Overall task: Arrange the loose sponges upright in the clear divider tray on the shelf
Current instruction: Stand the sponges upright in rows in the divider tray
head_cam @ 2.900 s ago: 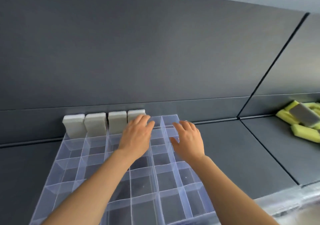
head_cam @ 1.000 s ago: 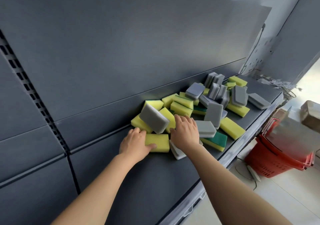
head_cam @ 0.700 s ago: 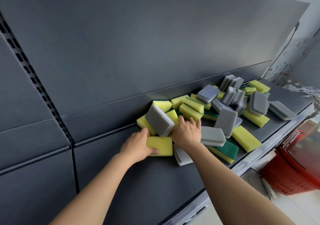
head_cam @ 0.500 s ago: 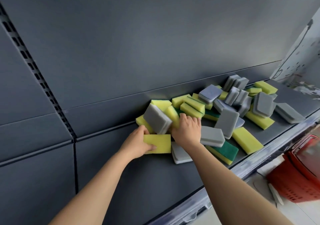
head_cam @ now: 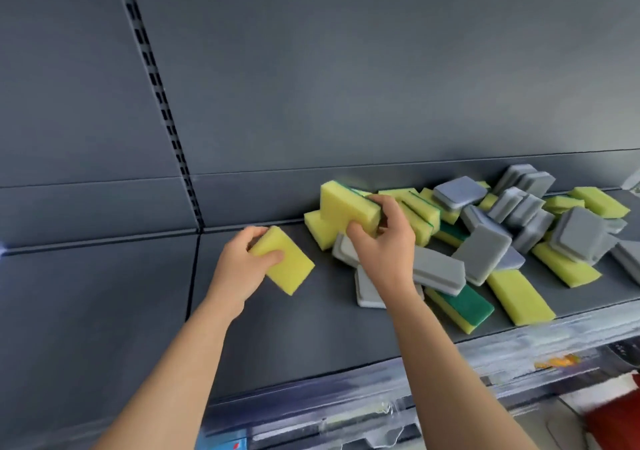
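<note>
Grip: hands on yellow sponges

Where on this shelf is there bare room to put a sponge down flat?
The dark grey metal shelf is bare left of the left hand, across the panel seam, and along the front between the forearms. From the right hand rightward it is crowded: the pile of yellow and grey sponges runs from the back wall almost to the front edge.

Soft even daylight, faint shadows, wide-angle bending at edges, motion blur lower right.
</note>
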Demonstrator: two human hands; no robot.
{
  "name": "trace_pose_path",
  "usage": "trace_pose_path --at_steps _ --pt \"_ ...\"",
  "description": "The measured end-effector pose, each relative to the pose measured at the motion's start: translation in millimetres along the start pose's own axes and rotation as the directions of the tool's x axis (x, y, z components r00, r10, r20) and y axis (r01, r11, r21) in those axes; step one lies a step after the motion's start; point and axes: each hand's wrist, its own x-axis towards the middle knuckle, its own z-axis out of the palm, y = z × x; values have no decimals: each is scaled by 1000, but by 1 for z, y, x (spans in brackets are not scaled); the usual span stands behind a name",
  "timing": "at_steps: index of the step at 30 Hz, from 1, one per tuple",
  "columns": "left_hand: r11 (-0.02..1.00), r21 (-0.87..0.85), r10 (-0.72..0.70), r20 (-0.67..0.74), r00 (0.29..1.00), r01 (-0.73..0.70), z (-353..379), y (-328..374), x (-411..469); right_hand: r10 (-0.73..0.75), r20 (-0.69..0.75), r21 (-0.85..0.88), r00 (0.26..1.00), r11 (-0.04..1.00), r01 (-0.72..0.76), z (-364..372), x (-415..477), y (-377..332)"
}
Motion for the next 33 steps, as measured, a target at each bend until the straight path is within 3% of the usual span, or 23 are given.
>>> trace_pose_path --at_steps 5,8,14,20,33 --pt "998 -30 41 -179 983 -48 -51 -7 -46 13 285 51 958 998 -28 33 -35 -16" --pt "998 21 63 -287 956 -60 -76 -12 -66 14 357 84 934 995 -47 50 -52 -22" --pt "997 -17 56 -417 907 -70 -144 -20 -113 -124 492 191 862 981 32 97 -92 -59" --pt "998 -7 54 -476 878 -65 -218 -37 -156 -179 574 221 799 973 60 152 -142 -105" --pt "999 37 37 -490 871 -21 -391 -64 -208 -199 624 229 756 971 67 276 -251 -196"
